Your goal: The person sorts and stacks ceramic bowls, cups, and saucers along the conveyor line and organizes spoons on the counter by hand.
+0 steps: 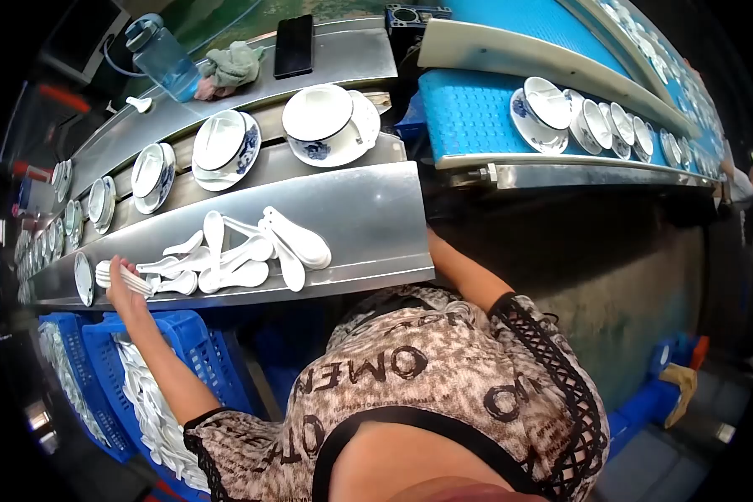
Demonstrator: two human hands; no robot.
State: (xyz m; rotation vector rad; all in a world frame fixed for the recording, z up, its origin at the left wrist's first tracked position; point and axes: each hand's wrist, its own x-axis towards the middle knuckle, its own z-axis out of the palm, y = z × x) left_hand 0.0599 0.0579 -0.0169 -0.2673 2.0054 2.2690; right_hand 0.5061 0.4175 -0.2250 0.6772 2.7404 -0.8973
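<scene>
My left hand [124, 286] is closed around a small stack of white spoons [110, 274] at the near left edge of the metal counter. To its right lies a loose pile of white soup spoons [247, 255], pointing in various directions. A small white plate [84, 279] stands tilted just left of my left hand. My right forearm [468, 276] reaches toward the counter's right end, where the hand itself is hidden. Beyond the spoons, white bowls [316, 113] rest on blue-patterned saucers [364, 125] in a row along a slotted track.
Blue crates [201, 351] full of white spoons stand below the counter [368, 201] at left. A blue conveyor belt [468, 117] carries more bowl sets at right. A water bottle [163, 63], cloth [233, 65] and black phone [294, 46] lie on the far ledge.
</scene>
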